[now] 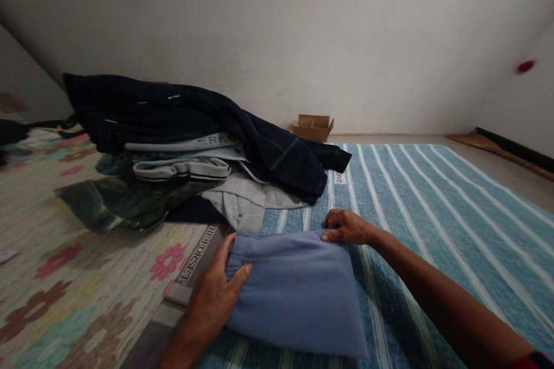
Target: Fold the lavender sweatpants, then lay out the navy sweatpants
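A light-blue garment (294, 294), folded into a rough rectangle with a gathered waistband along its left side, lies in front of me on the striped cover. My left hand (216, 285) grips its left edge, thumb on top and fingers round the far side. At the far right corner, my right hand (348, 228) pinches the cloth between thumb and curled fingers. The garment's near edge looks slightly raised. Just beyond it, a grey garment (242, 202) hangs out from under a pile of clothes. What kind of garment the blue one is, beyond its waistband, cannot be made out.
A tall pile of clothes, topped by dark navy garments (173, 106), stands behind and to the left. Beneath me spread a blue striped cover (415, 207) and a floral cover (56, 294). An open cardboard box (314, 127) sits near the wall (303, 34).
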Demonstrator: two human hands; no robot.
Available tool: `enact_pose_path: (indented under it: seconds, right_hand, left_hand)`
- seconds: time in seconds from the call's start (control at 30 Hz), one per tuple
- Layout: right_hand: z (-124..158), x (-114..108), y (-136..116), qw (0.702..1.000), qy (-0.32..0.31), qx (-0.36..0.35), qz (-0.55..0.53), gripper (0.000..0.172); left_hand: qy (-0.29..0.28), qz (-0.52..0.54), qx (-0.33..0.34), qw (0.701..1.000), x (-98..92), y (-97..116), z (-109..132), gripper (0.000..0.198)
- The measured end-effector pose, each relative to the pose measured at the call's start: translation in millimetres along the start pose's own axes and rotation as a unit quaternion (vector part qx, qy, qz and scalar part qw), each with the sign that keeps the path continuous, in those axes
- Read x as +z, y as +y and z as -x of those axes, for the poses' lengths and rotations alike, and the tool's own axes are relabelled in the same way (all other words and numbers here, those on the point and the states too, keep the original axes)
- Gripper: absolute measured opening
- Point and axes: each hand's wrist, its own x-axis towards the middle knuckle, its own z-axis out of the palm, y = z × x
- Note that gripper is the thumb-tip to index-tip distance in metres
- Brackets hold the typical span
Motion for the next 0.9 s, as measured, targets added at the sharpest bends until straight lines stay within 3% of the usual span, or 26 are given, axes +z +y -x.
enact_pose_path:
  seconds: [0.23, 0.37, 0.47, 0.6, 0.77, 0.9]
  right_hand:
    - [4.8, 9.1, -6.0, 0.998, 0.053, 0.021, 0.029, 0.045]
    - [9.7, 16.5, -29.5, 0.988, 0.12, 0.063, 0.076, 0.037]
    - [10.7, 24.6, -55.4, 0.983, 0.157, 0.027, 0.088, 0.028]
    - [3.4, 34.8, -78.8, 0.994, 0.088, -0.024, 0.06, 0.036]
    - [-6.4, 42.1, -77.3, 0.989, 0.053, 0.089, 0.105, 0.044]
    - [-6.3, 43.1, -73.5, 0.977, 0.044, 0.122, 0.167, 0.051]
  left_hand:
    - [-0.032, 0.007, -0.018, 0.999, -2.5, -3.6, -1.0, 0.058]
    - [-0.062, 0.013, -0.02, 0.998, -4.5, 0.4, 4.0, 0.061]
    - [-0.076, 0.019, -0.025, 0.997, -5.3, 0.3, 6.3, 0.063]
    - [-0.078, 0.024, -0.032, 0.996, -4.9, 0.0, 7.9, 0.064]
    - [-0.066, 0.027, -0.034, 0.997, -2.3, 0.6, 11.0, 0.063]
    - [-0.058, 0.044, -0.042, 0.996, -1.7, 3.3, 14.4, 0.062]
